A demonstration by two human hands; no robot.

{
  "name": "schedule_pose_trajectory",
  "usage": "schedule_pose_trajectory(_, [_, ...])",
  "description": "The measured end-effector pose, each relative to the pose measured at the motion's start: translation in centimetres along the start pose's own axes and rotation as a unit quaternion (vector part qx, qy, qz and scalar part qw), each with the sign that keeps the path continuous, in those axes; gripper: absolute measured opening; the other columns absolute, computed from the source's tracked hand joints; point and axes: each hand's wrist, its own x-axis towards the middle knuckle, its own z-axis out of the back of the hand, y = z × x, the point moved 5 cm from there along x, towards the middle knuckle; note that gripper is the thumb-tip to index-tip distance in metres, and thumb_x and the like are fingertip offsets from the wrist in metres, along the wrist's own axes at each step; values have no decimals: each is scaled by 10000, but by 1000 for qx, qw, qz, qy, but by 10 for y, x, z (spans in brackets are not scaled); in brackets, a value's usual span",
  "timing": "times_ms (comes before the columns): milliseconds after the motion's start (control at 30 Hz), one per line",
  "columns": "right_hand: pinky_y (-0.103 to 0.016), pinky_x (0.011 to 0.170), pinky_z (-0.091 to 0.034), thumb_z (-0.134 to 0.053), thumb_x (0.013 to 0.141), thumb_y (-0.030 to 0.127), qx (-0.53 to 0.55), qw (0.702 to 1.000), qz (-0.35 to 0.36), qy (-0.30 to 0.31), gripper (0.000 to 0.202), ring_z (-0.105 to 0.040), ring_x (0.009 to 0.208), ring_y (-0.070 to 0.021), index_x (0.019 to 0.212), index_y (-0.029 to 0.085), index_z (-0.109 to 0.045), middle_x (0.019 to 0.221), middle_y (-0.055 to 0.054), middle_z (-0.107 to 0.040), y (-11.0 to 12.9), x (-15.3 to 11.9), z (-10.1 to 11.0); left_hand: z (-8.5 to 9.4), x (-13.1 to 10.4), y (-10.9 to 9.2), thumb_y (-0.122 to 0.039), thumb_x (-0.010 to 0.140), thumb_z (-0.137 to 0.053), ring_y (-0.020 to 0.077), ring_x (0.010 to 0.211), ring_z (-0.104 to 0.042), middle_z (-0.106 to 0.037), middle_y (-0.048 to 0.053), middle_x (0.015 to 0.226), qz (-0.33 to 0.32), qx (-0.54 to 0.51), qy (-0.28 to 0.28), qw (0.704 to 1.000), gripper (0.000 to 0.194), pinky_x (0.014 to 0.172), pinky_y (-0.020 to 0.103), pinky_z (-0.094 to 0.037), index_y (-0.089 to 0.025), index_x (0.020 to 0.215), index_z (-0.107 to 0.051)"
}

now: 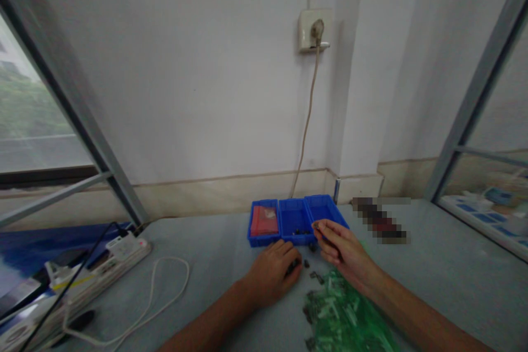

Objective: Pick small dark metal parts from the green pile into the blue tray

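Observation:
My left hand [274, 270] rests on the table with its fingers curled. Small dark parts [292, 267] show between thumb and forefinger. Raised over the front of the blue bins, my right hand [340, 243] pinches a tiny dark part [315, 226] in its fingertips; its exact kind is too small to tell. Several similar dark pieces [317, 277] lie loose between the hands. Below the right hand is a green plastic bag [346, 311] with more small pieces about it. The middle blue bin [293, 210] has a few dark parts near its front.
The left blue bin [264, 241] holds red packets [264, 221]; the right blue bin [324, 209] is partly behind my hand. A power strip [119, 261] and a looped white cable [186, 269] lie at left. A wall socket [307, 30] has a plugged-in cord. A blurred-out item [381, 221] lies at right.

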Motion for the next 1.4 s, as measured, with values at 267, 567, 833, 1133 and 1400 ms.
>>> schedule_pose_trajectory(267, [-169, 361, -162, -798, 821, 555, 7, 1000, -25, -5, 446, -190, 404, -19, 718, 153, -635, 528, 87, -393, -4, 1, 1, -1, 0, 1, -224, 997, -560, 228, 958, -562, -616, 43, 988, 6, -1, -1, 1000, 49, 846, 340, -463, -209, 1026, -596])
schedule_pose_trajectory(567, [-167, 368, -236, -830, 790, 510, -77, 996, 42, -25, 359, -368, 462, -46, 902, 209, -669, 824, 1, -641, 3, -2, -1, -2, 0, 2, -219, 995, -568, 228, 957, -564, -615, 40, 993, 2, -2, -4, 1000, 46, 845, 341, -463, -216, 1033, -592])
schedule_pose_trajectory(833, [-229, 428, -333, -868, 753, 404, -277, 948, 153, -27, 276, -453, 440, -102, 854, 225, -682, 578, 55, -553, 15, -3, -2, 0, 1, 1, -222, 991, -565, 227, 947, -569, -617, 39, 988, 2, -5, -1, 1000, 35, 848, 344, -462, -214, 1017, -588])
schedule_pose_trajectory(1133, [-189, 384, -258, -812, 795, 525, -130, 989, 66, -19, 370, -362, 438, -57, 948, 219, -669, 744, 7, -648, 5, -1, -1, -1, 1, 1, -221, 993, -545, 229, 959, -568, -617, 49, 996, -1, -12, -5, 1000, 51, 847, 335, -465, -212, 1020, -587])
schedule_pose_trajectory(1400, [-163, 377, -191, -875, 749, 464, -28, 999, 16, -11, 364, -245, 428, -35, 926, 201, -696, 578, 85, -433, -4, 3, 2, 0, 1, 0, -220, 996, -554, 226, 963, -564, -616, 42, 998, 3, -5, -2, 1000, 49, 852, 331, -468, -214, 1030, -590])
